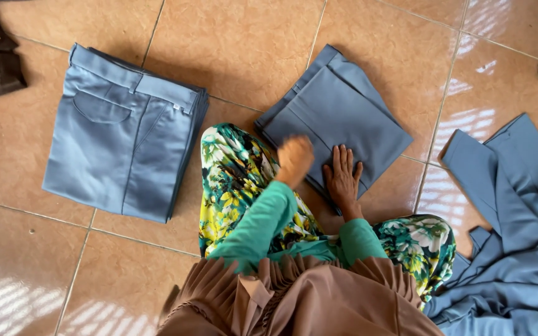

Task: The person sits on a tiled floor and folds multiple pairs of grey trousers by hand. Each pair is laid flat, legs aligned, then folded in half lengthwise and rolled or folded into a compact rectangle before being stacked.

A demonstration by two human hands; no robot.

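1. The folded grey-blue trousers point(337, 118) lie on the tiled floor point(244, 43) just beyond the person's knees, in the middle of the view.
2. The right hand point(342, 177) rests palm down on the near edge of the bundle, fingers point(344, 158) spread flat and extended; it presses rather than grips and has hold of nothing.
3. The left hand point(295, 158) is blurred above the bundle's near left corner. It looks loosely curled, but whether it holds cloth I cannot tell.
4. The bundle sits skewed to the tile lines. Its long axis seems to run from near left to far right, with the layered band edge pointing to the far left.
5. What could go wrong, as a judgement: the blurred hand could drag the top layer, so that the fold slides out of square. Lifting the flat palm could let the layers spring open.
6. A second folded pair of trousers point(122, 134) lies well apart to the left, pocket upward.
7. An unfolded heap of the same cloth point(505, 236) lies to the right, near the floral-clad knee point(418, 246). A loose leg could catch on it.
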